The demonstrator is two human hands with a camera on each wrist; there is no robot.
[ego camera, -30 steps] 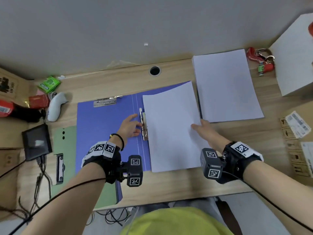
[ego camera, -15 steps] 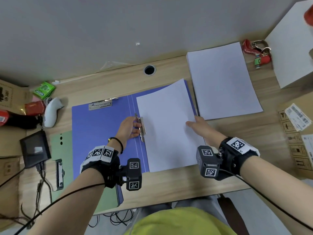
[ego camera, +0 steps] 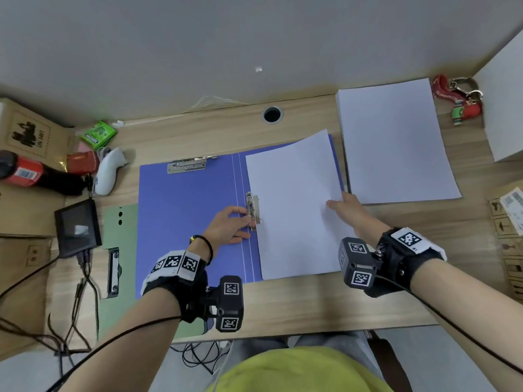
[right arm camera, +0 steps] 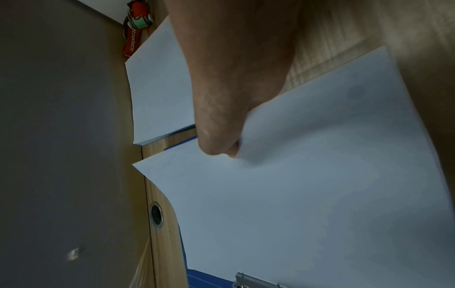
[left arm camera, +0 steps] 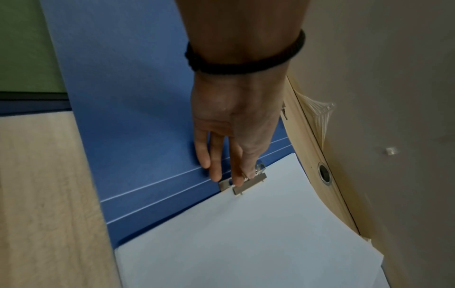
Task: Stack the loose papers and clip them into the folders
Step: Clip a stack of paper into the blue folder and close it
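Papers [ego camera: 294, 205], pinched by the right grip [ego camera: 343, 206], are sliding under the clip [ego camera: 252, 209] whose lever the left grip [ego camera: 229, 226] is pinching up; releasing it comes next.

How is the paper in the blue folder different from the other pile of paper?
The folder sheets lie on the blue folder, pinched by the right hand, their far corner curling up. The spare pile lies flat on the bare desk, untouched. Both are plain white.

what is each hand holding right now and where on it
Right hand pinches the paper sheets at their right edge. Left hand holds the folder's metal clip by its lever.
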